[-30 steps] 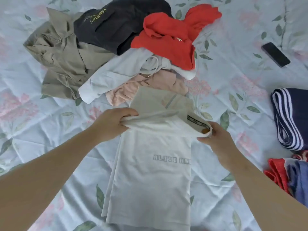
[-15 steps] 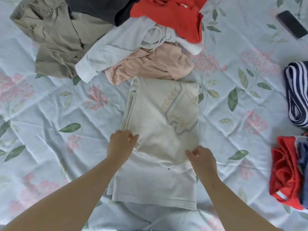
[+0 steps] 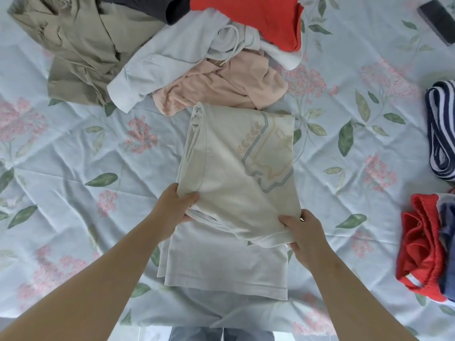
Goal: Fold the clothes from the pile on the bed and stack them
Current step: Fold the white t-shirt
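On the flowered bed [image 3: 73, 156], middle: a white shirt [image 3: 234, 188] half folded, both hands at its fold.

Along the far side sprawls the unfolded pile [image 3: 172, 45], and just near of it lies the white shirt, its far part doubled over toward the person. At the right edge sit a striped piece [image 3: 440, 134] and a red piece [image 3: 418, 249] (apparently already folded). The left hand [image 3: 172, 207] pinches the doubled layer's left corner, thumb on top; the right hand [image 3: 305, 232] pinches the right corner likewise. Done well, I judge, both corners travel evenly to the near hem, edges matched, then get smoothed outward. A phone [image 3: 438, 20] lies far right, well apart.
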A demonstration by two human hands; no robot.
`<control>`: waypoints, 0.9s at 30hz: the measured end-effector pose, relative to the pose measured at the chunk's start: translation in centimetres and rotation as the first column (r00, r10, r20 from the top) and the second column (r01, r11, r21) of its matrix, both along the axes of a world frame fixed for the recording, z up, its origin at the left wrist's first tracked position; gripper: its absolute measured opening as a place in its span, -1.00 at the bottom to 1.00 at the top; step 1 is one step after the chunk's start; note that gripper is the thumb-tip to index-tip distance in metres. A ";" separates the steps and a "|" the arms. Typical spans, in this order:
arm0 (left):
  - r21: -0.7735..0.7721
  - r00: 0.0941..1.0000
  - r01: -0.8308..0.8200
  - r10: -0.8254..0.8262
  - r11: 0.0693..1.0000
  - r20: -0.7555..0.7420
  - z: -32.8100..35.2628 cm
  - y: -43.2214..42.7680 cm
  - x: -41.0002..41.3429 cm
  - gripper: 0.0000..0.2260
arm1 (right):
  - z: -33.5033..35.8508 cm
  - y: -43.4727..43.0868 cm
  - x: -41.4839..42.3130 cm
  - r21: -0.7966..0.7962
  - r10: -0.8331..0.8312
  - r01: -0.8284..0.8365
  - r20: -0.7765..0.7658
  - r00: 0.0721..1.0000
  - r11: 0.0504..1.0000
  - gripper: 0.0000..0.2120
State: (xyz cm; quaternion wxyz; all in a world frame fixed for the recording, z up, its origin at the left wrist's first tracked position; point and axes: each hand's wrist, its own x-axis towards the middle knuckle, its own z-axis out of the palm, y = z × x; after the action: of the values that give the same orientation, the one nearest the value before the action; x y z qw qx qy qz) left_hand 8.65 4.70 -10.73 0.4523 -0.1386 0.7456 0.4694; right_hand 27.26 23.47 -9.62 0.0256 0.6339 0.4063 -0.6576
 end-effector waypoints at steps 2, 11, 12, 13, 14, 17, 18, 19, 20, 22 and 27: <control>0.058 0.993 -0.064 0.058 0.996 0.099 0.2 -1.7 0.5 -0.86 | 0.1 -0.4 1.1 -0.039 0.008 -0.008 -0.003 1.000 0.999 -0.88; -0.165 0.984 0.165 -0.151 0.972 0.093 -1.6 -4.7 4.5 -0.73 | -1.6 -5.3 4.8 -0.108 0.243 -0.230 0.126 0.962 0.967 -0.80; -0.185 0.986 0.158 -0.144 0.970 0.087 -1.7 -4.8 4.5 -0.72 | -1.6 -5.3 5.0 -0.142 0.253 -0.234 0.133 0.958 0.962 -0.81; -0.219 0.984 0.174 -0.160 0.960 0.081 -1.7 -5.0 4.5 -0.71 | -1.5 -5.4 5.0 -0.182 0.281 -0.254 0.143 0.949 0.950 -0.82; -0.264 0.976 0.217 -0.203 0.940 0.080 -1.7 -5.1 4.5 -0.69 | -1.5 -5.3 5.1 -0.208 0.319 -0.284 0.159 0.935 0.936 -0.82; -0.427 0.904 0.412 -0.420 0.805 0.079 -1.5 -5.0 4.2 -0.55 | -2.2 -4.6 4.8 -0.090 0.489 -0.484 0.269 0.830 0.870 -0.84; -0.481 0.875 0.449 -0.479 0.753 0.067 -1.5 -4.6 3.9 -0.46 | -2.5 -4.2 4.5 -0.007 0.504 -0.529 0.311 0.806 0.849 -0.85; -0.532 0.856 0.455 -0.515 0.714 0.041 -1.5 -4.2 3.5 -0.37 | -2.8 -3.7 4.1 0.076 0.484 -0.537 0.344 0.805 0.840 -0.85; -0.576 0.845 0.434 -0.534 0.692 -0.005 -1.6 -3.5 3.0 -0.28 | -3.0 -3.2 3.5 0.156 0.431 -0.510 0.362 0.826 0.846 -0.83; -0.606 0.846 0.345 -0.517 0.717 -0.131 -1.9 -1.6 1.8 -0.17 | -3.8 -1.6 2.0 0.284 0.314 -0.419 0.348 0.883 0.863 -0.76; -0.481 0.836 0.226 -0.422 0.847 -0.351 -3.2 4.6 -3.3 -0.12 | -5.0 3.4 -4.0 0.335 0.218 -0.251 0.135 0.967 0.908 -0.52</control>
State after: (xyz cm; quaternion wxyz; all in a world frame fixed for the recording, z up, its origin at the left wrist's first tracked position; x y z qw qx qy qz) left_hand 5.35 9.34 -13.91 0.3036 0.0098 0.9243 0.2308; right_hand 23.29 26.90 -14.64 0.0105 0.6052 0.5881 -0.5364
